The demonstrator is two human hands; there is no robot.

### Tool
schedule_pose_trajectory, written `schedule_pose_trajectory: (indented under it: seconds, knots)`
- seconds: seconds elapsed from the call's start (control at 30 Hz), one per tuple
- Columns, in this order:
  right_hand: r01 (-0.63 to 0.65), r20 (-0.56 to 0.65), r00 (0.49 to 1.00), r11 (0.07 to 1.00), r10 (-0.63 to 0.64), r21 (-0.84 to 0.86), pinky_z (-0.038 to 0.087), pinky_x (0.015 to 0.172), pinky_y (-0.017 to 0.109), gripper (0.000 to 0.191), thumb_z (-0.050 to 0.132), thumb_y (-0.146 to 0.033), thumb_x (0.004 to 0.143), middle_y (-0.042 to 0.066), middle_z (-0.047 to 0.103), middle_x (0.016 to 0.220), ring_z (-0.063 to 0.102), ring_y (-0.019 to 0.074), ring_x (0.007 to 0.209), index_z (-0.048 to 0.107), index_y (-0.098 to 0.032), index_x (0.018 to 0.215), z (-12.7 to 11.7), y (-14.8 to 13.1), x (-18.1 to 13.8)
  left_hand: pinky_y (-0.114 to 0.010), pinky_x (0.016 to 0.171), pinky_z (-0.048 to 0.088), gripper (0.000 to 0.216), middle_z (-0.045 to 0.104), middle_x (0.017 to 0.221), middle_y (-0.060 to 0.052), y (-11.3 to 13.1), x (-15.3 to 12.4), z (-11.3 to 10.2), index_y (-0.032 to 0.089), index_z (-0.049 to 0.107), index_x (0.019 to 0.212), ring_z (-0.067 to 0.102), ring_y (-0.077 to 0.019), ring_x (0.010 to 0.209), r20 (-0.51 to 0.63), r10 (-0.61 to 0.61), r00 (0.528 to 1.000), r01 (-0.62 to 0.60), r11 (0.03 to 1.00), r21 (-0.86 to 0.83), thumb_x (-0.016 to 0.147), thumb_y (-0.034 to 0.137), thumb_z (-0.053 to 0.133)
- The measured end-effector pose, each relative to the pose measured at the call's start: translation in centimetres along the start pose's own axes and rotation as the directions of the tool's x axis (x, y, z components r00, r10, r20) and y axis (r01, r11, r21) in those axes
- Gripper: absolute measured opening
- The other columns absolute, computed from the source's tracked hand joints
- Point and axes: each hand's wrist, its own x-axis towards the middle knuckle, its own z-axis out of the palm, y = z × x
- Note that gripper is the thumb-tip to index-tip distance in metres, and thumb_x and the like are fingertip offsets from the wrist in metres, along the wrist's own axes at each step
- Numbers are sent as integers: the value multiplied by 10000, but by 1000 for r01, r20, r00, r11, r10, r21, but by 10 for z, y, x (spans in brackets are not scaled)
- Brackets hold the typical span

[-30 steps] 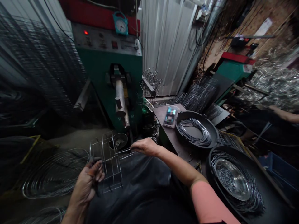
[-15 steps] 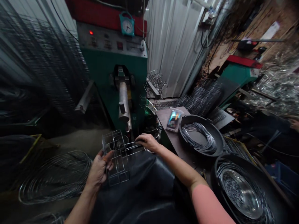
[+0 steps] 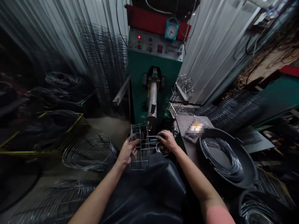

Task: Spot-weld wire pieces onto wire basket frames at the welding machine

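My left hand [image 3: 127, 151] is closed around the left side of a small wire basket [image 3: 144, 161], a cage of thin shiny metal wires. From the basket's right side, straight metal wires [image 3: 152, 137] reach to my right hand [image 3: 167, 140], whose fingers pinch their ends. Whether these wires are joined to the basket I cannot tell. Just above the basket's upper edge is the tip of a metal machine arm [image 3: 152, 99], part of a green machine [image 3: 137, 77]. Below the hands a black apron [image 3: 149, 189] covers my lap.
Right of me, a small table [image 3: 181, 119] carries a plastic-wrapped item and a black round pan [image 3: 251, 169] with coiled wires. Another pan [image 3: 241, 202] sits nearer. Wire rings [image 3: 90, 152] lie on the floor at left, beside a yellow-edged crate [image 3: 81, 119]. A teal clock [image 3: 172, 28] hangs on the machine.
The view has turned left, so the machine and table appear further right. Both hands keep their hold, and the basket now appears closer to the machine arm's tip.
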Motion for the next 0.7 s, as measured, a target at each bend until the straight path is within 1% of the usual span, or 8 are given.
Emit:
schedule_pose_trajectory:
  seconds: [0.13,0.33,0.43,0.53,0.7]
  knots:
    - [-10,10,1000,1000,10,-11,362,742,296,216,580,-390,812,39,645,771,563,157,755,650,-194,757,-2,3,5,-152,307,196,581,410,565,111,-1,4,0,183,429,1073,232,-9,327,17,-14,1000,14,1000,-8,585,286,727]
    - [29,31,999,998,-28,-50,351,748,294,242,562,-408,822,39,656,776,578,154,768,645,-194,749,-6,11,13,-148,310,180,566,419,567,109,1,9,3,182,427,1056,235,-9,331,17,-47,999,47,998,-44,580,263,723]
    - [42,15,999,997,-41,-61,353,745,297,244,563,-411,821,33,660,770,587,155,760,644,-199,731,-7,15,17,-149,309,168,553,378,527,121,1,14,5,184,441,1029,223,-13,328,27,-54,998,56,997,-60,568,263,736]
    - [54,3,999,997,-54,-49,367,737,294,241,568,-412,816,32,658,762,593,157,753,647,-204,725,-8,20,21,-147,313,170,553,368,514,124,1,19,6,183,451,1013,226,-13,328,24,-55,998,57,995,-79,552,258,748]
    - [70,26,997,997,-70,-11,394,690,270,240,568,-411,811,29,648,732,591,150,715,647,-203,719,-10,25,30,-147,317,153,524,365,499,127,0,28,7,184,456,957,222,-13,324,20,-82,996,84,991,-109,533,246,757]
